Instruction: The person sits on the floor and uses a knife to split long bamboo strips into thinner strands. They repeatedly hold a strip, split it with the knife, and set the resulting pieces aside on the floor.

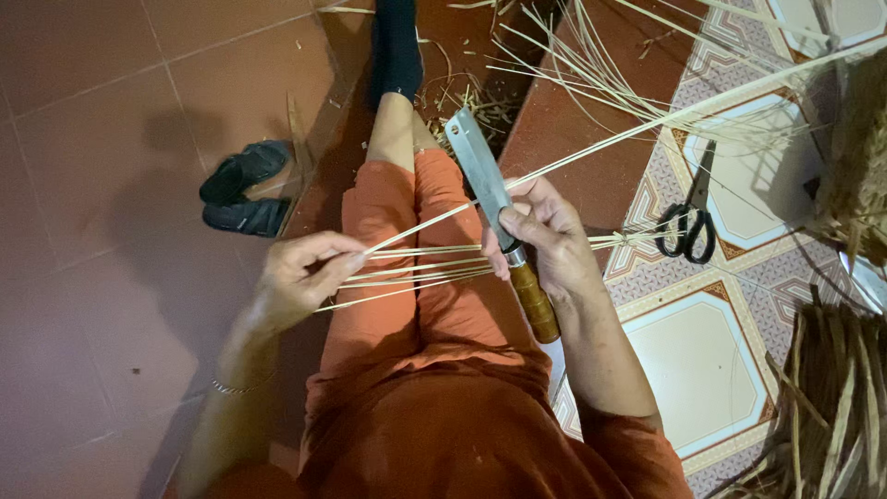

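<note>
**Two hands working thin cane strips with a knife, seen from above**

A person in orange clothing is sitting and looking down at their own lap; the left hand (300, 277) is pinching the near ends of several thin pale strips (420, 263) between thumb and fingers, closed tight on them; the strips are running across both thighs toward the right hand (540, 236).

The right hand is wrapping around a knife (499, 222) where the blade is meeting its wooden handle (536, 303), gripping it firmly; the flat steel blade is pointing away from the body, over the knees, and the handle is sticking out below the palm; the fingers of this hand are also pressing on the strips, and one long strip is rising from the left hand, crossing the blade and stretching far up to the right.

Around the hands: a pair of black scissors (688, 222) is lying on the patterned tile floor (702, 370) just right of the right hand; loose pale strips and scraps are littering the floor beyond the knees; bundles of dry brown fibre (836, 407) are crowding the right edge; a pair of dark shoes (245, 189) is sitting on the plain red tiles (92, 139) to the left, well apart from the hands.
</note>
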